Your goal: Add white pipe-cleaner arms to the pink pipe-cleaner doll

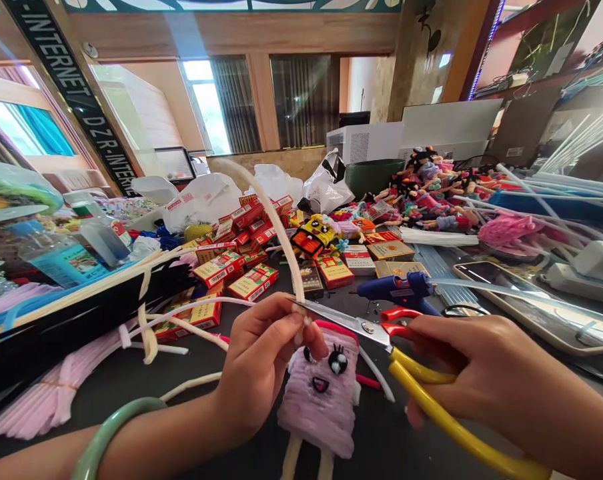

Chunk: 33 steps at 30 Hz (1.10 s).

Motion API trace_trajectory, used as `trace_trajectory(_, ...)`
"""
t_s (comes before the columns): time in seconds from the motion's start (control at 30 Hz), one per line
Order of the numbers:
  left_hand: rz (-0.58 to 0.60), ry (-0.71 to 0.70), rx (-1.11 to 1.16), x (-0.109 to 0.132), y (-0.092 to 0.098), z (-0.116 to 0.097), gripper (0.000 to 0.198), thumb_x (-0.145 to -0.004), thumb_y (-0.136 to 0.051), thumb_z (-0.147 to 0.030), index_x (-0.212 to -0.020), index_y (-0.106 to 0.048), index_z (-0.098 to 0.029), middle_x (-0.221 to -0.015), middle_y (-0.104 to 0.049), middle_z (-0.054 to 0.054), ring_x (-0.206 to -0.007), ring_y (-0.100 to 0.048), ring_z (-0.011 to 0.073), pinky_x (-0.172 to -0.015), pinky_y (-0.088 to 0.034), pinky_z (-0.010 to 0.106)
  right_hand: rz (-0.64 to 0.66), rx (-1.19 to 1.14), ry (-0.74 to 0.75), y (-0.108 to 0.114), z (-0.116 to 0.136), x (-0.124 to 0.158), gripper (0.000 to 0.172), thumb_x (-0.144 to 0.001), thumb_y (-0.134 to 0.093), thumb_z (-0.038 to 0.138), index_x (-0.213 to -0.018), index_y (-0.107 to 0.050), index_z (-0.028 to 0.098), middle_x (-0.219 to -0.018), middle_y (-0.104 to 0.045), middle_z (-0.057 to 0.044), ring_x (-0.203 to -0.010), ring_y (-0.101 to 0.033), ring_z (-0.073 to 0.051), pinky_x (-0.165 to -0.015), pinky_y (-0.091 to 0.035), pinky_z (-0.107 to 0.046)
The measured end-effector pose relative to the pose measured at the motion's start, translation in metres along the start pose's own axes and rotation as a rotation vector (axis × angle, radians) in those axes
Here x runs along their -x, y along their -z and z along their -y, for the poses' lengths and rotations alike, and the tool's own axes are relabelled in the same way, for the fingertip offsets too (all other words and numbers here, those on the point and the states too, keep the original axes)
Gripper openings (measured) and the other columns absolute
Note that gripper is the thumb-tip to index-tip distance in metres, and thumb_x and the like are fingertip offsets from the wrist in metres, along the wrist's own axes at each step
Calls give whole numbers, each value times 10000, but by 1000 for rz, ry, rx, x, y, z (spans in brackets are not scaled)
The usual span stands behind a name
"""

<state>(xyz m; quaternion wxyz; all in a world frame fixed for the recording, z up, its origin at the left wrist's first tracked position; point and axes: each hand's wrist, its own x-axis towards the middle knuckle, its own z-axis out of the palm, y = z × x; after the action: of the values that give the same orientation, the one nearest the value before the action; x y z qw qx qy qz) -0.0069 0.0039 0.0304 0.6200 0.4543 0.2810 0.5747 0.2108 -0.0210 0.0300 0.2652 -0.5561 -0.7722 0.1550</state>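
Note:
My left hand (pixel 261 363) is shut on a small doll (pixel 321 400) of wound lilac pipe cleaner, pinching its top edge. The doll has a red top, stuck-on eyes, a stitched-looking mouth and cream legs. A long cream pipe cleaner (pixel 276 230) rises in an arc from my left fingers. My right hand (pixel 481 363) grips a pair of scissors (pixel 361 327) with yellow and red handles. Their steel blades reach left to the cream pipe cleaner beside my left fingertips. A green bangle (pixel 111 437) circles my left wrist.
A blue hot glue gun (pixel 396 290) lies just beyond the scissors. Red cigarette cartons (pixel 221 268) are scattered across the dark table, with a heap of finished dolls (pixel 431 197) behind. Pink pipe-cleaner bundles (pixel 46 393) lie at the left, and a phone (pixel 501 293) at the right.

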Motion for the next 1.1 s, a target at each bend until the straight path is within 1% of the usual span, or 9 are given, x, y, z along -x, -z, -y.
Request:
trace_trajectory(0.1,-12,6,-16,-1,-1,-2,136,-683,-736,-175,-591,-642,-142,-514,-611,-18,-498,-627,119,-531,-464,207,-6,-30,-34,1,0,2,297,-594,-811,397,-518,-578,229,-438,-438,71,-427,-351,-98,-397,-226,-231)
trace_trajectory(0.2,-16,-9,-16,-1,-2,-5,117,-675,-750,-178,-602,-666,-142,-517,-618,-14,-496,-631,122,-524,-460,204,-23,-34,-34,0,0,2,342,-614,-801,442,-510,-556,227,-432,-399,74,-426,-306,-93,-392,-216,-231)
trace_trajectory(0.3,-20,-20,-3,-1,-2,-5,84,-673,-763,-181,-635,-696,-145,-522,-626,-15,-495,-639,126,-521,-461,203,-146,97,43,-1,-3,-2,382,-626,-775,454,-509,-489,229,-432,-340,82,-424,-256,-92,-388,-196,-236)
trace_trajectory(0.4,-17,-4,7,-1,-1,-2,109,-676,-784,-205,-647,-695,-148,-521,-628,-18,-493,-635,121,-526,-468,204,-256,238,60,-3,-9,-5,371,-606,-763,443,-566,-453,244,-461,-327,90,-441,-271,-102,-401,-210,-233)
trace_trajectory(0.6,-27,-20,-37,-2,1,2,130,-717,-808,-244,-740,-719,-152,-555,-671,-9,-532,-633,100,-550,-485,180,-149,232,-32,-5,-10,-5,355,-621,-737,425,-603,-432,245,-500,-388,85,-471,-349,-115,-430,-275,-228)
trace_trajectory(0.7,-35,-46,-69,-3,3,5,138,-711,-822,-239,-758,-719,-160,-588,-677,-21,-549,-628,94,-570,-503,183,-128,198,-42,-6,-6,-7,347,-658,-710,442,-608,-429,244,-504,-401,79,-467,-360,-113,-439,-270,-229)
trace_trajectory(0.87,-24,-53,-127,-2,4,8,139,-695,-832,-190,-756,-710,-165,-604,-694,-20,-555,-642,103,-595,-528,199,-92,153,-64,-9,-5,-9,404,-639,-735,512,-595,-437,242,-486,-412,77,-451,-361,-109,-429,-245,-225)
trace_trajectory(1.0,8,-37,-121,-1,4,9,149,-670,-857,-185,-713,-715,-168,-598,-700,-23,-544,-659,97,-558,-522,167,-33,107,-59,-13,-5,-9,365,-633,-757,428,-621,-444,240,-491,-429,86,-449,-376,-103,-424,-232,-214)
trace_trajectory(1.1,57,-24,-123,4,1,7,151,-669,-870,-221,-696,-728,-179,-557,-703,-7,-517,-653,101,-536,-518,165,9,81,-62,-16,-1,-7,275,-666,-733,374,-668,-495,236,-515,-511,78,-469,-427,-111,-444,-261,-216)
